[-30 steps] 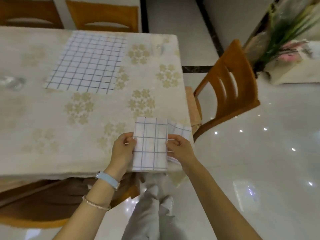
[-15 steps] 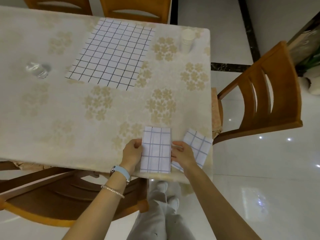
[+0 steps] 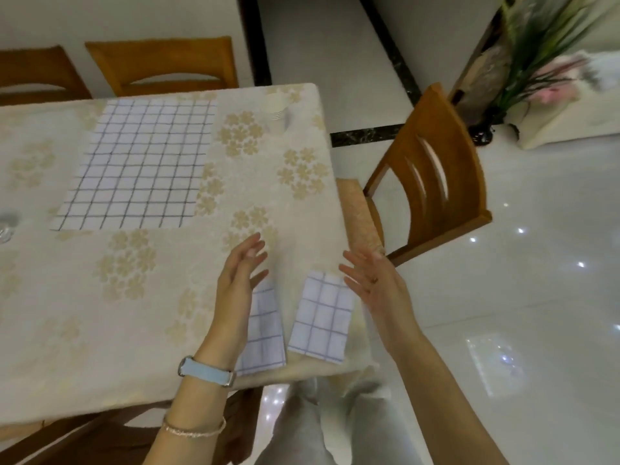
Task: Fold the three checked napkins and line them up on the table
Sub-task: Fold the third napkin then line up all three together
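Observation:
Two folded checked napkins lie side by side near the table's front right corner: one (image 3: 265, 333) partly hidden under my left wrist, the other (image 3: 322, 317) just right of it, slightly tilted. A third checked napkin (image 3: 137, 162) lies spread flat at the back of the table (image 3: 84, 313). My left hand (image 3: 238, 280) hovers above the left folded napkin with straight fingers, holding nothing. My right hand (image 3: 372, 280) is raised beside the right folded napkin, fingers spread, also empty.
A stack of paper cups (image 3: 277, 110) stands at the back right of the table; a glass (image 3: 5, 226) sits at the left edge. Wooden chairs stand behind (image 3: 161, 65) and to the right (image 3: 432, 169). A potted plant (image 3: 523, 62) stands on the glossy floor.
Both hands have let go of the folded napkin and lifted off, fingers now straight. The two folded napkins lie apart, side by side.

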Demonstrator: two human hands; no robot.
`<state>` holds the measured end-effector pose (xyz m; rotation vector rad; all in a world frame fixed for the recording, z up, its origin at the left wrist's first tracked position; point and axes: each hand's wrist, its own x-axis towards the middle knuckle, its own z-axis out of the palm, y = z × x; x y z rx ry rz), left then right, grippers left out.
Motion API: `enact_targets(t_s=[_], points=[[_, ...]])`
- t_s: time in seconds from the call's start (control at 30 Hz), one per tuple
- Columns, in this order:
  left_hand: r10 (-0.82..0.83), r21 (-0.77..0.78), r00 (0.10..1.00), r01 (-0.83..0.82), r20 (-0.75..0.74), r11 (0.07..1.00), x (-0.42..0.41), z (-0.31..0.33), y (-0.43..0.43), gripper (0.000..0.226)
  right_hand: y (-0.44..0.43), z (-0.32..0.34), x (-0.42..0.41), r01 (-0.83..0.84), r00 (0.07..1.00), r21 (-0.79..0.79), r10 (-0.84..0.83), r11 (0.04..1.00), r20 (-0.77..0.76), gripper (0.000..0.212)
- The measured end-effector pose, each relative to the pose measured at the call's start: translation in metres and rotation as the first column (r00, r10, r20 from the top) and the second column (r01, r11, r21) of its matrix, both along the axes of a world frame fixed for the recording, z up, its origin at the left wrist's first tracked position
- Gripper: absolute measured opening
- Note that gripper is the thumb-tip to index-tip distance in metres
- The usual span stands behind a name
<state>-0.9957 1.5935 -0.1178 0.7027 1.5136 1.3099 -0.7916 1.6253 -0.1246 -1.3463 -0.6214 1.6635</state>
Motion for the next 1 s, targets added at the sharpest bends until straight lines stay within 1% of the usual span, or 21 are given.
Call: enact_targets(t_s=[0.07,0.17,0.23,0.3,0.37,0.5,0.6,0.67,0.77,1.0], points=[[-0.056,0.055,0.998,0.054,0.029,0.997,0.028,0.017,0.018,0.028,0.007,0.019,0.028,0.094,0.995,0.029,-0.092,0.995,-0.043,0.031],[-0.181,0.112,0.983,0.176,0.038,0.978,0.079,0.038,0.045,0.028,0.014,0.043,0.081,0.17,0.981,0.098,-0.159,0.981,-0.109,0.036],[-0.268,0.145,0.962,0.257,0.057,0.955,0.119,0.048,0.059,0.034,0.018,0.057,0.122,0.208,0.971,0.123,-0.189,0.97,-0.149,0.04],[-0.312,0.173,0.946,0.294,0.087,0.94,0.161,0.055,0.071,0.041,0.022,0.067,0.167,0.234,0.961,0.139,-0.207,0.962,-0.181,0.041],[-0.336,0.205,0.934,0.307,0.123,0.929,0.203,0.059,0.084,0.045,0.027,0.076,0.217,0.259,0.957,0.155,-0.231,0.953,-0.178,0.043],[-0.373,0.256,0.914,0.326,0.163,0.91,0.278,0.061,0.108,0.048,0.036,0.09,0.311,0.287,0.958,0.199,-0.277,0.937,-0.078,0.045],[-0.394,0.288,0.897,0.329,0.204,0.899,0.325,0.064,0.126,0.05,0.046,0.096,0.364,0.303,0.953,0.229,-0.298,0.925,-0.057,0.046],[-0.418,0.306,0.882,0.345,0.217,0.887,0.351,0.069,0.139,0.051,0.057,0.098,0.39,0.305,0.952,0.245,-0.302,0.92,-0.051,0.046],[-0.443,0.33,0.874,0.366,0.199,0.87,0.382,0.074,0.165,0.053,0.084,0.096,0.418,0.303,0.952,0.271,-0.302,0.913,-0.049,0.044],[-0.391,0.336,0.905,0.321,0.165,0.885,0.423,0.058,0.259,0.05,0.19,0.085,0.462,0.238,0.97,0.319,-0.242,0.917,-0.027,0.043]])
